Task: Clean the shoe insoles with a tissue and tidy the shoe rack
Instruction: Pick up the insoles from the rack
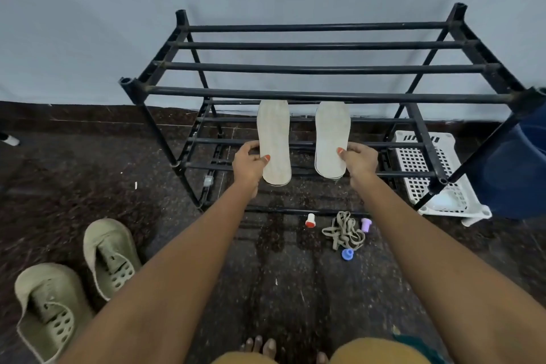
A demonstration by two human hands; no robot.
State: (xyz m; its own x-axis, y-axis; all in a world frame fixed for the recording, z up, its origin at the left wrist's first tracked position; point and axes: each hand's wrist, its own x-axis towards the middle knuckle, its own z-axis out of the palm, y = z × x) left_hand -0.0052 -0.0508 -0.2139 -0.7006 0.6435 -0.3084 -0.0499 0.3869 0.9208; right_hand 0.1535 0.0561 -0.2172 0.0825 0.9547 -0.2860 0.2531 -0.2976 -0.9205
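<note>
Pinching the left insole (274, 139) at its outer edge with the left hand (249, 161), thumb on top. Gripping the right insole (332, 133) the same way with the right hand (359, 161). Both lying side by side, apart, across the shoe rack (325, 94) middle shelf bars, heels overhanging its front edge. Green shoes (109, 254) sitting on the floor off the front left corner.

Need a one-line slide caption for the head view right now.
Left hand pinches the left insole, right hand the right insole, both lying on the black shoe rack's lower tier; green shoes nearby.
</note>
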